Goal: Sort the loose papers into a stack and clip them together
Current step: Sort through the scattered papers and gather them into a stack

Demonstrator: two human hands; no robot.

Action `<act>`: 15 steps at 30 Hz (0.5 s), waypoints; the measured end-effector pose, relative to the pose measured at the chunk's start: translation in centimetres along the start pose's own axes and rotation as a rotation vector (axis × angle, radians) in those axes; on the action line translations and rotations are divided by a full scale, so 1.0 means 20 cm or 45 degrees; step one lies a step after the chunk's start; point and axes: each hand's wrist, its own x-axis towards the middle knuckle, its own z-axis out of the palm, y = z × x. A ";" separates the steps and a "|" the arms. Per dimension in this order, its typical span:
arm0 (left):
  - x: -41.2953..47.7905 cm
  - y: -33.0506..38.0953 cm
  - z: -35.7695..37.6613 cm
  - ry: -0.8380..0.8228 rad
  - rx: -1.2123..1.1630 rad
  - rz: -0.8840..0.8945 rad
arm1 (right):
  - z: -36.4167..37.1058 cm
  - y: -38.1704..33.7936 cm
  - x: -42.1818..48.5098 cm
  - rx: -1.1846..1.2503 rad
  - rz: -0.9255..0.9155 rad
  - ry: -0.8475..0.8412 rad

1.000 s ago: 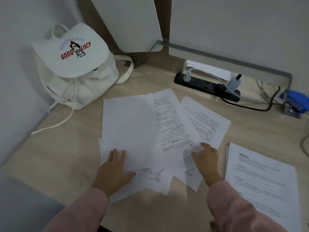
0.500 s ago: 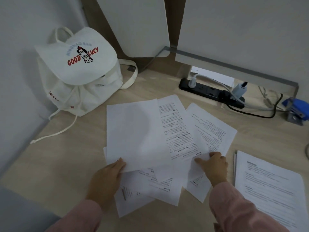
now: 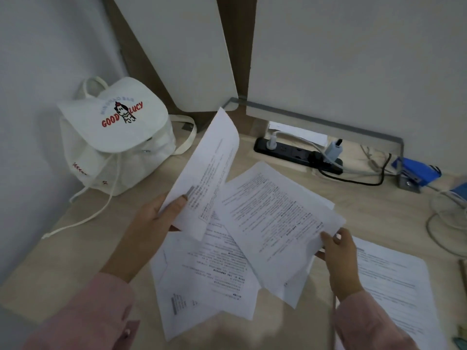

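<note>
**Head view: sheets lifted, gathering under way**

My left hand (image 3: 154,223) pinches a white printed sheet (image 3: 207,168), raised and tilted; my right hand (image 3: 338,251) grips another printed page (image 3: 275,218) by its near-right corner. More loose papers (image 3: 202,274) lie fanned on the pale wooden worktop (image 3: 83,238). A second ago both hands pressed flat. Next, I'd square the edges together.

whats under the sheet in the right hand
Under the sheet pinched by the right hand lie more printed pages, fanned on the desk. Their covered parts and exact number cannot be seen.
</note>
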 end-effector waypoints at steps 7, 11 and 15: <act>-0.03 0.27 0.05 -0.113 -0.413 0.047 | -0.19 -0.20 -0.05 0.320 -0.054 -0.105; 0.01 0.22 0.00 -0.015 -0.529 -0.018 | -0.25 -0.26 -0.04 0.422 -0.053 -0.142; 0.02 -0.01 -0.05 0.124 -0.428 -0.187 | -0.24 -0.23 -0.03 0.410 -0.020 -0.166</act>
